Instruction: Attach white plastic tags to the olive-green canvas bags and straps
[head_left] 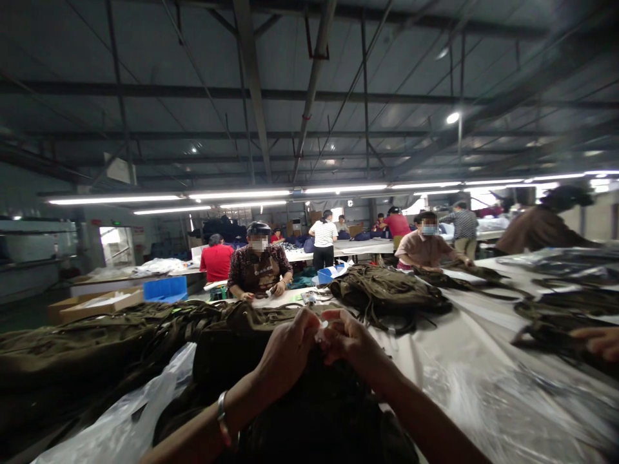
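My left hand (290, 348) and my right hand (351, 341) meet near the middle of the view, fingers pinched together on a small whitish piece (323, 325) between them. What exactly the piece is cannot be made out. Below both hands lies a dark bag (309, 412), its details lost in shadow. A metal bracelet (223, 419) circles my left wrist.
Olive-brown bags (87, 348) are heaped at the left, another bag (387, 290) lies ahead on the right. Clear plastic (503, 406) covers part of the pale table (464, 328). Two people work across it. Another person's hand (599, 341) reaches in at the right edge.
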A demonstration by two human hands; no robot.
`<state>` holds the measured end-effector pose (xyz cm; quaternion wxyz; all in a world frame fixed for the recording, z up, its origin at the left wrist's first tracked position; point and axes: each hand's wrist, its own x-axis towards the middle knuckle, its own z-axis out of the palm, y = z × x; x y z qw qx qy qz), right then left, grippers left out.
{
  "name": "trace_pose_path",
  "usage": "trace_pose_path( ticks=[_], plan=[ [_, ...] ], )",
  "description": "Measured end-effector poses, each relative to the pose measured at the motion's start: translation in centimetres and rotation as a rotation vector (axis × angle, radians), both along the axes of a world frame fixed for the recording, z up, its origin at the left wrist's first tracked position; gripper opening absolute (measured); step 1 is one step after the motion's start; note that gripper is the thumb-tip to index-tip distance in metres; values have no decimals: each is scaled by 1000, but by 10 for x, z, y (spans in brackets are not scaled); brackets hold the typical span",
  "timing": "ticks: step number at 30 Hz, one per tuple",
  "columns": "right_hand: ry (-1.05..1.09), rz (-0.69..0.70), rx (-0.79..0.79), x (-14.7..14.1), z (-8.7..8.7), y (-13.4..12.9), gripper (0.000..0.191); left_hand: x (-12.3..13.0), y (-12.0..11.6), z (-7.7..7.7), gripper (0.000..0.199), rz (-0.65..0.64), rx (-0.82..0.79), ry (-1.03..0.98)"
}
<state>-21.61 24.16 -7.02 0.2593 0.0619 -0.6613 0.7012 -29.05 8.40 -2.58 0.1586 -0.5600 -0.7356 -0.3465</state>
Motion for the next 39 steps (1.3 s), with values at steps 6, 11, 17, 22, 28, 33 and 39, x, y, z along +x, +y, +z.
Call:
trace_pose_path(
  ticks=[6, 11, 17, 22, 28, 33, 39],
  plan=[
    [-48, 109, 23, 9, 15, 3, 35, 2, 1, 7, 10, -20, -46, 33],
    [-23, 71, 150, 8, 19, 8, 38, 5, 4, 12, 9, -40, -101, 47],
    [18, -156, 412, 12, 27, 11, 12, 0, 9, 9, 11, -7, 21, -50],
    [140, -452, 562, 23, 40, 9, 6, -3, 16, 9, 10, -11, 70, -185],
    [211, -511, 558, 25, 50, 6, 11, 3, 13, 21, 7, -43, 64, -79],
    [266, -504, 440, 22, 59, 4, 13, 5, 8, 40, 7, -87, 72, -65],
    [307, -434, 399, 25, 73, 2, 12, 13, 4, 46, 16, -240, 150, -318]
  ],
)
